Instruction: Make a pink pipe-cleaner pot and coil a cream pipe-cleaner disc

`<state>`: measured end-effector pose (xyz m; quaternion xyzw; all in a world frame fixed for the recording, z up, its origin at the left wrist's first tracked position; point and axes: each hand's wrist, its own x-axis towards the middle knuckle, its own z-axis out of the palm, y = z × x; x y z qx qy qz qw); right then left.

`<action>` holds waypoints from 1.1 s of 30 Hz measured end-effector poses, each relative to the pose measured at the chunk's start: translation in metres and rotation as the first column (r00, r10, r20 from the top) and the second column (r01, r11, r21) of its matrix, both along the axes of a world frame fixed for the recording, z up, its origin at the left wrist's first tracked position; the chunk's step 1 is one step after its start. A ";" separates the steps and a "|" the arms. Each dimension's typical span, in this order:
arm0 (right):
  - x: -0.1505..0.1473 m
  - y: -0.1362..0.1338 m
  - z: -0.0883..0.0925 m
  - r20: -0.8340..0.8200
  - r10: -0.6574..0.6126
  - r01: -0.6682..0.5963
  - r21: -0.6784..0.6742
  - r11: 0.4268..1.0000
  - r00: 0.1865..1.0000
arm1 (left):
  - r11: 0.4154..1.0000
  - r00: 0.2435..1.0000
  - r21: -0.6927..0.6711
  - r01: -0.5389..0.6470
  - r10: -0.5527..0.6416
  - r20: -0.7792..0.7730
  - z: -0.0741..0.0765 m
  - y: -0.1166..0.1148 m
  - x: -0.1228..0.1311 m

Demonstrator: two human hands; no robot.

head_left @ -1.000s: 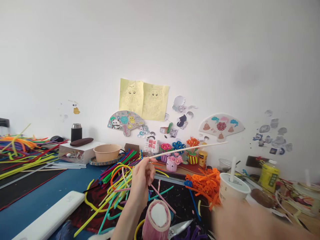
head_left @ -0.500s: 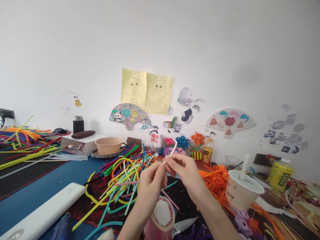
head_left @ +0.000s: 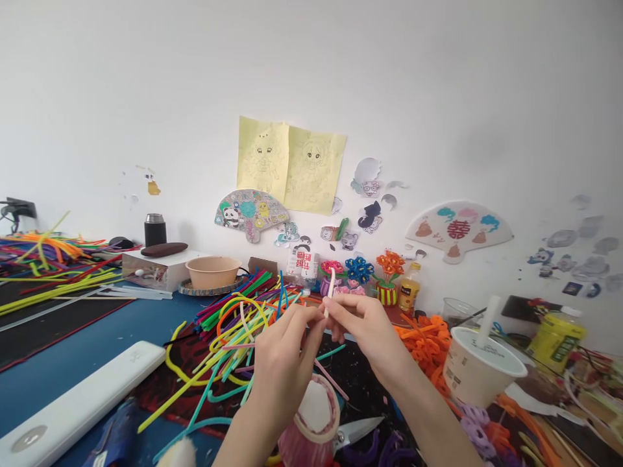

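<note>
My left hand (head_left: 285, 357) and my right hand (head_left: 365, 331) meet in front of me, both pinched on a cream pipe cleaner (head_left: 329, 292). Its short visible end sticks up between my fingertips. Below my hands stands a pink roll with a white middle (head_left: 314, 421). Scissors (head_left: 357, 433) lie just right of it. A heap of coloured pipe cleaners (head_left: 238, 324) spreads over the dark mat to the left of my hands.
A paper cup with a straw (head_left: 479, 376) stands at the right beside orange pipe cleaners (head_left: 423, 340). A long white case (head_left: 78, 405) lies at the front left. A tan bowl (head_left: 213, 271), a black flask (head_left: 154, 229) and small pipe-cleaner flower pots (head_left: 360, 279) line the wall.
My right hand came in from the lower right and joined my left on the pipe cleaner. The long straight length that pointed right now shows as a short upright end.
</note>
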<state>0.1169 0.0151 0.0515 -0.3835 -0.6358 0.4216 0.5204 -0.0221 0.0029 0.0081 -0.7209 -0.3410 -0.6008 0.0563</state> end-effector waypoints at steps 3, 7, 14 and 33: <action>0.005 -0.001 0.002 0.075 0.028 -0.030 0.021 0.999 0.997 | 0.996 0.995 0.088 -0.016 0.025 -0.096 -0.003 0.001 0.000; 0.013 -0.003 0.006 0.199 0.080 -0.088 0.032 0.996 0.977 | 0.990 0.979 0.144 -0.006 0.035 -0.199 -0.004 0.001 0.002; 0.023 -0.007 0.010 0.332 0.136 -0.149 0.013 0.989 0.933 | 0.985 0.955 0.168 0.035 0.016 -0.296 -0.004 0.001 0.005; 0.031 -0.005 0.010 0.440 0.202 -0.240 0.032 0.970 0.875 | 0.969 0.965 0.246 0.032 0.033 -0.258 0.000 0.000 0.005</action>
